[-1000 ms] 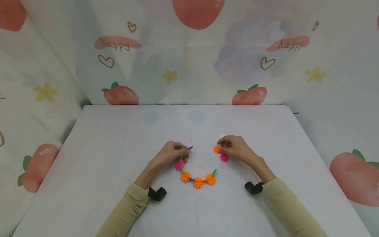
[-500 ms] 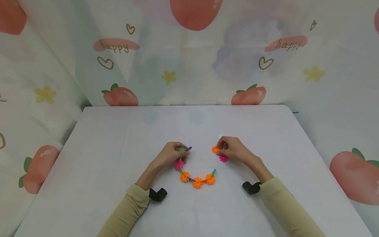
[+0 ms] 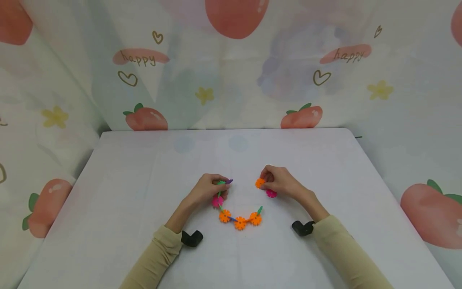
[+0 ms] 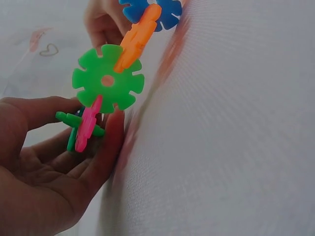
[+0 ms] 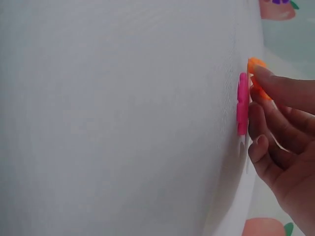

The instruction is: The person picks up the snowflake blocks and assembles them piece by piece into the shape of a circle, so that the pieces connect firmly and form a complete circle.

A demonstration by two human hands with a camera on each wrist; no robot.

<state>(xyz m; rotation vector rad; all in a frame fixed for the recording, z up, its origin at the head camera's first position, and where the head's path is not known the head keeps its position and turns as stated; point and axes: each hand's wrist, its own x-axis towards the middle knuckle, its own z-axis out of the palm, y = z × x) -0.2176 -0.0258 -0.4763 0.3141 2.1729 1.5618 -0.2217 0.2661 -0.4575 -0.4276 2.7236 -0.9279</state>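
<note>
My left hand (image 3: 208,188) pinches one end of a chain of interlocked flower-shaped plastic discs, near a green disc (image 3: 221,183) and a purple disc (image 3: 229,181). From there the chain curves down past a pink disc (image 3: 217,201) and several orange discs (image 3: 240,223) to a green disc (image 3: 260,210) at its free end. In the left wrist view, a large green disc (image 4: 91,76) joins an orange one (image 4: 137,39) edge to edge. Thumb and fingers of my right hand (image 3: 281,180) pinch a single orange disc (image 3: 259,183). Beside that hand lies a loose pink disc (image 3: 271,194).
A white cloth covers the table (image 3: 144,160). Fruit-patterned fabric walls (image 3: 231,80) rise behind it and at both sides. Black wrist mounts stick inward from the left cuff (image 3: 192,238) and the right cuff (image 3: 302,228).
My right hand has shifted slightly left with the orange disc, away from the pink one. A white disc behind that hand has gone out of sight. The left hand keeps its hold.
</note>
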